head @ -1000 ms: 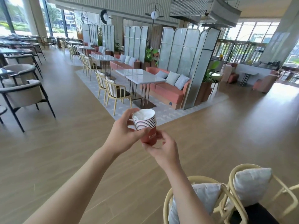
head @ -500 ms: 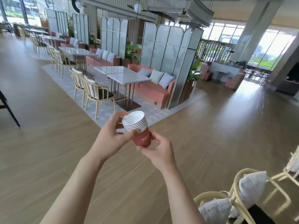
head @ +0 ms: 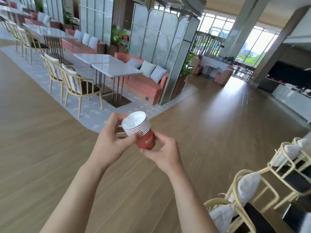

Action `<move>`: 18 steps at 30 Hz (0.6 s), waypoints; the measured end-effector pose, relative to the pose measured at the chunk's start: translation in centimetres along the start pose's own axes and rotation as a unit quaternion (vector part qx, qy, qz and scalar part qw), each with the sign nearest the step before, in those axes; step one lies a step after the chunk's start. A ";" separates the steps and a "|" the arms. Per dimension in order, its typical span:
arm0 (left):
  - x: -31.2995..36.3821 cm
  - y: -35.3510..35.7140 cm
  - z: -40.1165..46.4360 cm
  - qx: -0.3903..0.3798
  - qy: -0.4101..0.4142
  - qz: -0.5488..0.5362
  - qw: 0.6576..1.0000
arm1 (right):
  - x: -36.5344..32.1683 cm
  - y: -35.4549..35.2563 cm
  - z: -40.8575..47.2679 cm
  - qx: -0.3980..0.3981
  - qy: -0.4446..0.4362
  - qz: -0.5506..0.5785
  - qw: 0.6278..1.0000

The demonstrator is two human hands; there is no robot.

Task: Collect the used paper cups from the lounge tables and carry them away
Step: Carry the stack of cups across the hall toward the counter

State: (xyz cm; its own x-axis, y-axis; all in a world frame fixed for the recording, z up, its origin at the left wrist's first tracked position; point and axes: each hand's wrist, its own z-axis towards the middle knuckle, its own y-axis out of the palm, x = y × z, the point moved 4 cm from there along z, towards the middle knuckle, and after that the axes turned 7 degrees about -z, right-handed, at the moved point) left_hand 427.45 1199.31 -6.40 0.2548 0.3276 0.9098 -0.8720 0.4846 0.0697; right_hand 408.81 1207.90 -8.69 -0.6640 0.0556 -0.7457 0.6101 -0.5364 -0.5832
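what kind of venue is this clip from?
Most likely a hotel or office lounge café: marble-topped tables with wooden chairs, a pink cushioned sofa against glass partition screens, and a serving counter at right.

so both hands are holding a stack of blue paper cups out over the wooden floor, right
Not quite: the stack of paper cups is red with white rims, not blue. The head view shows the left hand and right hand both holding it over the wooden floor.
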 end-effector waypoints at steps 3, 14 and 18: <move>-1.2 0.4 2.2 -0.002 -0.004 0.012 1.000 | 1.4 0.5 2.4 -0.005 0.007 0.004 1.000; -6.9 7.6 14.7 -0.014 -0.002 0.052 0.999 | 10.1 -2.1 14.8 0.014 0.008 0.023 1.000; -9.1 13.2 20.1 -0.039 -0.014 0.059 0.997 | 14.7 -5.7 19.4 0.028 0.024 0.029 0.999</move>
State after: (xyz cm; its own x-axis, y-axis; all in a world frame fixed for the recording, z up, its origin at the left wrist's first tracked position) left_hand 405.21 1186.44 -5.56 0.1401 0.3630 0.9212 -0.8595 0.5065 -0.0689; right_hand 387.24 1195.44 -10.10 -0.6060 0.0626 -0.7930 0.6212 -0.5854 -0.5209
